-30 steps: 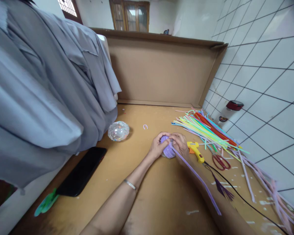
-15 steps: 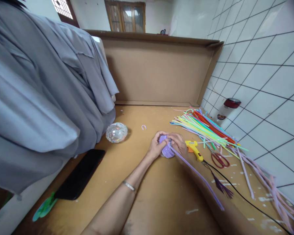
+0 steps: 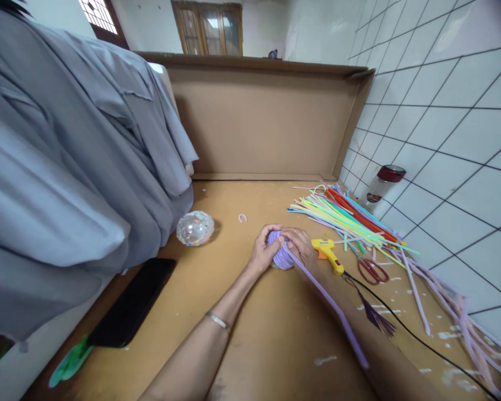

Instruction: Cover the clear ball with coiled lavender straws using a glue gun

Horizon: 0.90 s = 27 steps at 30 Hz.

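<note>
Both hands close around a small rounded object wrapped in purple pipe cleaner (image 3: 282, 258), low over the middle of the table. My left hand (image 3: 264, 249) grips its left side, thumb laid across the front. On the other side, my right hand (image 3: 301, 245) presses its fingers against the wrapped coils near the top. From there a loose purple pipe cleaner end (image 3: 338, 312) trails down to the right over my right forearm. What lies beneath the coils is mostly hidden. Just right of my right hand lies a yellow glue gun (image 3: 328, 254).
A clear round bowl (image 3: 195, 228) and black phone (image 3: 133, 303) lie left. Right are red-handled scissors (image 3: 373, 270), a pile of coloured pipe cleaners (image 3: 346, 217) and a red-lidded jar (image 3: 384, 185). A cardboard panel (image 3: 259, 122) stands behind; grey cloth (image 3: 67, 145) hangs left.
The loose purple end has swung slightly down and left. My right fingers have shifted a little on the coils; both hands still hold the wrapped object. The whole view has shifted slightly.
</note>
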Motion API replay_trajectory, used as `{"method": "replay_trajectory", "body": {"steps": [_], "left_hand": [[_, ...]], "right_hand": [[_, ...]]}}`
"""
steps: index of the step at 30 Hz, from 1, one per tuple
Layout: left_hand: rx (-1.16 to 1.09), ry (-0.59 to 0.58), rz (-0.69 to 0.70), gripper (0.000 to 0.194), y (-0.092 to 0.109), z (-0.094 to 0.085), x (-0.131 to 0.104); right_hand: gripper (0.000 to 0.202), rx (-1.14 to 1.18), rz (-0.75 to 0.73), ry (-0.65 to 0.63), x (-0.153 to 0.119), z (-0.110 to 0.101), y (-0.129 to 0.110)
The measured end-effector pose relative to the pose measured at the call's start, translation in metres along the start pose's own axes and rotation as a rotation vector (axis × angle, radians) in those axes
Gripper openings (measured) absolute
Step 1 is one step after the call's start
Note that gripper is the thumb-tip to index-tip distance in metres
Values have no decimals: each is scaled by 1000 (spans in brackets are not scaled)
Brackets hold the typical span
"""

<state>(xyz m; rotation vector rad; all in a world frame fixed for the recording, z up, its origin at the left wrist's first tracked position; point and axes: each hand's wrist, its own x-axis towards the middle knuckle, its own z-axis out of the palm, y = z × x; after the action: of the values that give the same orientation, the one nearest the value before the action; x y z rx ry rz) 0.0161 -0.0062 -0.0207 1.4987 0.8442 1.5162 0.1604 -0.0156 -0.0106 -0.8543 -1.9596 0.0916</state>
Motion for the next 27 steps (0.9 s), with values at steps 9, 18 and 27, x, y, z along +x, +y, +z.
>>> {"method": "replay_trajectory", "body": {"steps": [9,18,27], "left_hand": [[115,-47,98,41,4,-7,-4],[686,-198,417,72,18,-11,-22],[640,-175,452,78,6,-6,-19]], "right_hand": [[31,-11,9,-4,0,-2,-3],[29,41,98,24,-2,1,0],[30,57,111,65,-1,1,0]]}}
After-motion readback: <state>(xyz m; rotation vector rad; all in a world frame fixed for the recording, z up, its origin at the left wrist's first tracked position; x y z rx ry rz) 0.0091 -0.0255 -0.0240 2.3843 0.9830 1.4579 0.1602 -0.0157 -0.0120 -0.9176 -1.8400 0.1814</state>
